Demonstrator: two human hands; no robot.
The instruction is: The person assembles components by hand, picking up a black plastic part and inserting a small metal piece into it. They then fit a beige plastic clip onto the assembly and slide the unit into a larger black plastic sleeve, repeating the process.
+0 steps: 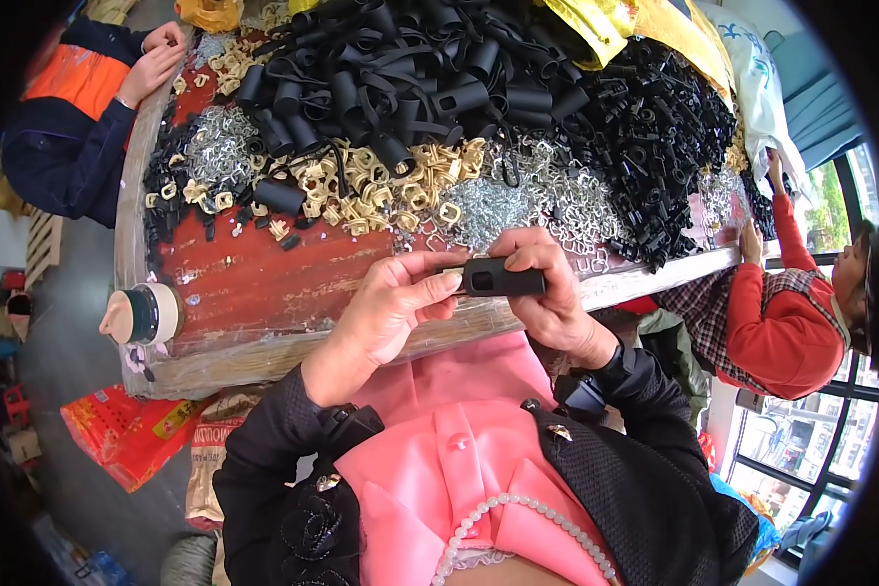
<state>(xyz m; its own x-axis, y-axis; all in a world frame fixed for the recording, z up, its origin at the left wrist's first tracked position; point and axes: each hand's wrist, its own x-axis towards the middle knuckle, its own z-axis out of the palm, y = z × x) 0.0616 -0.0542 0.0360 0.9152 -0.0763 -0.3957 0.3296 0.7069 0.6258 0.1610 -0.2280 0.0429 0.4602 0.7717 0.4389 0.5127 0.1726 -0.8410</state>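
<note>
In front of my chest, just over the table's near edge, my right hand [547, 293] grips a short black plastic sleeve [503, 277] with a rectangular window in its side. The sleeve lies roughly level. At its left end my left hand [391, 298] is closed in a pinch, thumb and forefinger against the opening. What sits between those fingertips is too small to make out. Just beyond my hands lie a heap of tiny silver springs [488, 210], loose bent wire clips [576, 210] and cream plastic pieces [361, 186].
Black sleeves with straps [391, 83] are piled at the back, with small black parts [645, 146] to the right. A lidded jar [145, 314] stands at the table's left corner. Co-workers sit left, in an orange and navy sleeve [78, 88], and right, in a red top [786, 327].
</note>
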